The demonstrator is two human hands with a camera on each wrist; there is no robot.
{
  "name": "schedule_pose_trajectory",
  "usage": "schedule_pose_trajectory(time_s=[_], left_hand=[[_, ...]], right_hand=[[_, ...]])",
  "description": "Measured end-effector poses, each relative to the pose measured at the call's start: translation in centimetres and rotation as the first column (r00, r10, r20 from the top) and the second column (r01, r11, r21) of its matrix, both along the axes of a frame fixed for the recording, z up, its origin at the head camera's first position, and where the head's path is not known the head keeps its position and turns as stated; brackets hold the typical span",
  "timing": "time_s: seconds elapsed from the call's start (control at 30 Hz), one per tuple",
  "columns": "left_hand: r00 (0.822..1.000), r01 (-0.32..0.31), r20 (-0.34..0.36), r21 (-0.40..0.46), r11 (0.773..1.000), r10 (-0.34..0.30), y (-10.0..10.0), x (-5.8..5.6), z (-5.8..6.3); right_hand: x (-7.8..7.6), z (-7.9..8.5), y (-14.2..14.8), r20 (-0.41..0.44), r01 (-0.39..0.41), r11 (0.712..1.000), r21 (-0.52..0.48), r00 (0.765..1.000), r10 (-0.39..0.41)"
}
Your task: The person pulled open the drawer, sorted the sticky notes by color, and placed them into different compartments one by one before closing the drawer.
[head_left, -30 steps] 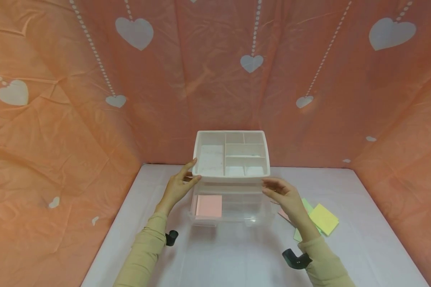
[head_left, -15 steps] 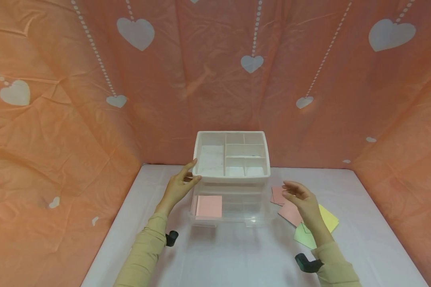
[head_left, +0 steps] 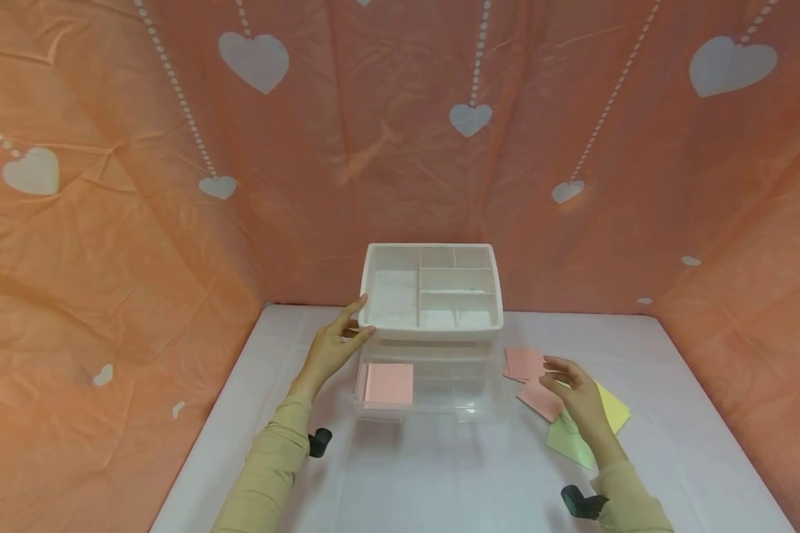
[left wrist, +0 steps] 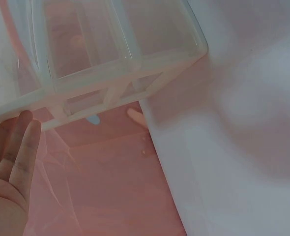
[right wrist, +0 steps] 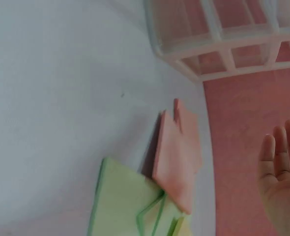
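Observation:
A small desktop drawer organizer stands at the back of the table, topped by a white divided tray (head_left: 430, 334). Its clear drawer (head_left: 447, 383) is pulled out toward me, with a pink sticky note pad (head_left: 390, 383) lying in the left part. My left hand (head_left: 329, 354) touches the organizer's front left corner, fingers fairly straight along its side. To the right, my right hand (head_left: 581, 400) hovers with relaxed fingers and holds nothing. Around it lie pink sticky note pads (right wrist: 172, 162), green pads (right wrist: 118, 199) and a yellow pad (head_left: 612, 409), partly hidden by the hand.
A white cloth covers the table (head_left: 413, 481). Behind it and at both sides hang orange curtains (head_left: 400, 170) printed with white hearts. Dark wrist camera mounts (head_left: 583, 503) stick out from the sleeves.
My right hand has left the organizer's right side and moved right and toward me, over the sticky note pads, uncovering the pink ones. My left hand has stayed at the corner.

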State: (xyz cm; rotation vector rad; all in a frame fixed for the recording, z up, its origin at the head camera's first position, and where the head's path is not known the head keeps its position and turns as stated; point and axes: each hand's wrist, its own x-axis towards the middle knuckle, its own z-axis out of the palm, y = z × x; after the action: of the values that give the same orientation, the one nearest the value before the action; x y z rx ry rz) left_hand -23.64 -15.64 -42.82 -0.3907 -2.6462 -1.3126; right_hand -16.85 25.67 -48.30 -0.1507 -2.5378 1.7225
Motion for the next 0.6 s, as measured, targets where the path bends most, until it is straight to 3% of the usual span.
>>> schedule_pose_trajectory(time_s=[0.17,0.4,0.6], left_hand=[[1.0,-0.004,-0.003,-0.002,1.0,0.004,0.1,-0.1,-0.1],[1.0,0.0,-0.012,0.005,1.0,0.001,0.1,-0.1,-0.1],[1.0,-0.008,-0.008,0.006,1.0,0.008,0.1,0.0,-0.1]], right_hand=[[0.0,-1.2,1.0,0.043,0.014,0.998,0.065,0.999,-0.017],[0.2,-2.9,2.1,0.139,0.046,0.999,0.01,0.989,-0.047],[0.5,-4.3,2.8,0.211,0.063,0.996,0.064,0.975,-0.076]])
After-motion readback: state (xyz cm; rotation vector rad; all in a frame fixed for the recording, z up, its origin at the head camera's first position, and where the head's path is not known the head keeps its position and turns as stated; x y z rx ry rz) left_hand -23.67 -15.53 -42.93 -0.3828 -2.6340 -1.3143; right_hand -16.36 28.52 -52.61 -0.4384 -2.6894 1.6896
